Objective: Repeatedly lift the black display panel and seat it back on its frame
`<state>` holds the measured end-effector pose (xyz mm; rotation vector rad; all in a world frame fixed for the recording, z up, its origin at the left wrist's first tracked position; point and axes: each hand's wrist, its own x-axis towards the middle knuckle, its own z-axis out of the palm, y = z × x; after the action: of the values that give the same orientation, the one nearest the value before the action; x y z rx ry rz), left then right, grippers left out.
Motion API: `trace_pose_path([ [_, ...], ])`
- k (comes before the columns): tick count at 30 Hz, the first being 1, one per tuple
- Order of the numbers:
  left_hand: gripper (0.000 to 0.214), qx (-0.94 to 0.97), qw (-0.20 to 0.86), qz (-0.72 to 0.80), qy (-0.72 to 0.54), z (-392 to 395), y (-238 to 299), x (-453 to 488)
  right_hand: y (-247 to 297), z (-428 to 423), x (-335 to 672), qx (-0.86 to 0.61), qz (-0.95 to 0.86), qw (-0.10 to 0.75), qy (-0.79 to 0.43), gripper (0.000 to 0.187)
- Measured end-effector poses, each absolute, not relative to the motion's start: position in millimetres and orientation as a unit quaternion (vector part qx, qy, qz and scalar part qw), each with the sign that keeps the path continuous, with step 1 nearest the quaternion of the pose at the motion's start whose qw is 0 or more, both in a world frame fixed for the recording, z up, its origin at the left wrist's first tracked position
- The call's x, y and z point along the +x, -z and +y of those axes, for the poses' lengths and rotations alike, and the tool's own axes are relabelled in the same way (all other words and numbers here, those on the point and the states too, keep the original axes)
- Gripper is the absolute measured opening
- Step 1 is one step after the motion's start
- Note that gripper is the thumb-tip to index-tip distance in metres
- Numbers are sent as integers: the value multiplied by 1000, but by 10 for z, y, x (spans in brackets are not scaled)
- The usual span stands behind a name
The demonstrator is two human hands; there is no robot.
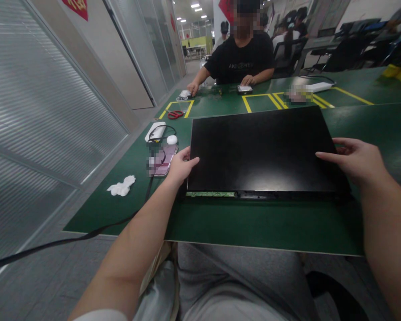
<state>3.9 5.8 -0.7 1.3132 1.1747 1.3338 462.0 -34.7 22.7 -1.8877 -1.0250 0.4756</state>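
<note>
A flat black display panel (260, 151) lies in front of me, its dark face up. Along its near edge runs a narrow strip of green circuit board (210, 194) beside a black frame part (280, 195). My left hand (182, 167) grips the panel's left edge, thumb on the face and fingers at the side. At the right edge my right hand (357, 158) pinches the panel the same way, thumb on top. The fingertips under both edges are hidden.
On the green table (254, 227) at left are a phone (165, 160), a white power bank (156, 132), a white round case (172, 140), crumpled tissue (121, 186) and red scissors (175, 114). A black strap (96, 232) crosses the left edge. Another person (242, 58) sits opposite.
</note>
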Motion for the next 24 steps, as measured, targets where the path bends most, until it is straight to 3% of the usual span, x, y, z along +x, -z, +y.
trace_pose_path([
  [12,53,533,458,473,-532,47,12,39,-192,-308,4640,-786,-417,415,-188,75],
  [24,52,535,458,473,-529,40,2,44,-242,-343,4557,-771,-408,452,-187,75],
])
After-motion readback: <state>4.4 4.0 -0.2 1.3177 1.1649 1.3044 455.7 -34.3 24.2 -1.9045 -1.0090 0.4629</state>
